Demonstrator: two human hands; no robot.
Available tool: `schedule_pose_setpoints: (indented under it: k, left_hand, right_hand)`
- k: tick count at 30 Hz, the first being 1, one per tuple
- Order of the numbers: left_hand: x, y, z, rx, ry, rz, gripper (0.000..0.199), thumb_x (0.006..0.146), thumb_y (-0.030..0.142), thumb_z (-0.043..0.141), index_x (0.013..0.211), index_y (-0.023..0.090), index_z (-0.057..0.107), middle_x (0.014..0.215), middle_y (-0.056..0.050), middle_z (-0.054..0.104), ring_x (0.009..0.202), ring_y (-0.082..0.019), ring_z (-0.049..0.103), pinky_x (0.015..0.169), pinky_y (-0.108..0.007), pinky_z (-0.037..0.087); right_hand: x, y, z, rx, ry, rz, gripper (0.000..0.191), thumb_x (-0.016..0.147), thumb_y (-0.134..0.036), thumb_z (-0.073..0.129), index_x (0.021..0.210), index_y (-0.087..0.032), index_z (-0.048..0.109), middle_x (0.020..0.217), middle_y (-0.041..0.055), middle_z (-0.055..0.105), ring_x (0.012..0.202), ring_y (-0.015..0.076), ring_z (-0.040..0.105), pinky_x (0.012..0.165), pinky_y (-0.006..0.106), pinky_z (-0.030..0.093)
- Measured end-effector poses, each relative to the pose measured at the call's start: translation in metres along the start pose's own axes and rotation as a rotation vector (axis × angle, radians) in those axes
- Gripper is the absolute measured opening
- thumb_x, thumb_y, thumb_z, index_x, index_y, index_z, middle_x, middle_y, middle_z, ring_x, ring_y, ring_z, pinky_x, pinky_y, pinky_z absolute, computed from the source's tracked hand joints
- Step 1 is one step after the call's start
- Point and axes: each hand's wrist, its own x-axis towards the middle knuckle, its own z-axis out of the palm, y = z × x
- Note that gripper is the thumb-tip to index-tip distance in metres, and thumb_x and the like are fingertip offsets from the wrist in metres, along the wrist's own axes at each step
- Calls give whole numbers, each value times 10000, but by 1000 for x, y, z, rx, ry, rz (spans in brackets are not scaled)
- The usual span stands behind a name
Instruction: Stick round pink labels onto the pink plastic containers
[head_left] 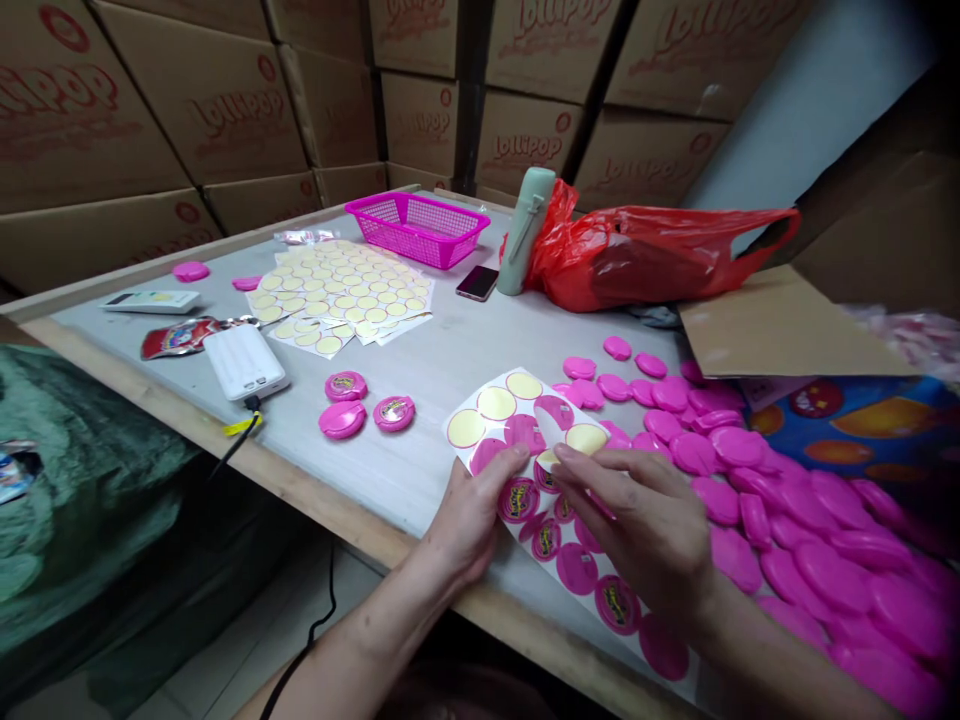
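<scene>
Your left hand holds the sticker sheet with its thumb on top. Your right hand's fingers, squeezed close together, pinch a sticker.

- Grey counter, hands at its near edge
- Right of the hands, heaped pink cases
- Left of them, three pink cases, a white power bank, a red packet
- Beyond them, sticker sheets, a pink basket, a phone, a green flask, a red bag
</scene>
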Motion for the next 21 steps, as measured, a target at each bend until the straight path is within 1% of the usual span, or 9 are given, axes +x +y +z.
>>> schedule_pose_setpoints:
  k: [3,5,7,8,9,11,14,17,21]
  left_hand:
    - [3,1,-2,-21,102,-9,560,797,293,793,1317,181,619,1176,-102,748,1095,-272,693,962,-383,532]
    - [4,1,-4,-10,202,-32,526,785,302,803,1268,162,647,1140,-110,758,1072,-273,702,950,-383,540]
    - [5,1,-5,14,211,-52,499,783,319,808,1232,154,667,1127,-117,762,1064,-275,704,957,-390,538]
    - [5,1,-5,28,173,-57,488,789,334,804,1223,155,673,1136,-120,759,1071,-277,702,970,-395,532]
    - [4,1,-4,42,119,-55,473,800,348,795,1216,155,679,1152,-124,754,1086,-278,697,986,-401,522]
    - [2,1,-4,80,6,-19,438,827,361,768,1206,156,690,1188,-130,741,1133,-281,676,1025,-410,494]
    - [-1,0,-6,150,-94,67,399,864,352,726,1216,167,692,1218,-121,728,1220,-285,625,1075,-423,446]
    - [-1,-1,-9,204,-86,122,399,870,338,711,1238,186,681,1224,-102,724,1259,-286,594,1091,-429,424]
    - [0,-2,-6,201,-32,73,357,850,237,685,1202,179,699,1129,-82,754,1233,-275,607,1094,-414,418]
  right_hand:
    - [-4,-9,-14,116,-37,57,711,879,-49,689,1449,-428,493,899,-30,796,762,205,740,656,358,591]
    - [-5,-17,-24,262,-39,160,650,887,-53,668,1401,-430,540,882,-44,784,737,179,733,640,324,601]
    - [-2,-25,-28,401,53,300,713,881,-49,665,1451,-435,481,1019,-36,776,773,167,739,666,314,621]
    - [0,-27,-26,431,104,337,771,872,-43,675,1488,-438,430,1122,-20,759,820,171,746,688,320,631]
    - [2,-28,-21,428,132,334,831,861,-36,692,1519,-437,381,1221,1,731,876,181,752,716,333,642]
    - [6,-27,-6,352,97,211,898,846,-21,714,1556,-412,326,1342,49,682,987,215,756,778,370,659]
    - [7,-18,18,250,58,5,909,864,8,684,1598,-324,264,1323,102,700,1048,241,754,817,389,675]
    - [0,-9,29,202,70,-49,919,872,13,677,1612,-294,227,1294,105,719,1070,239,748,810,369,683]
    - [-13,-1,29,159,44,-86,945,856,34,682,1608,-322,234,1287,94,724,1094,244,737,830,375,679]
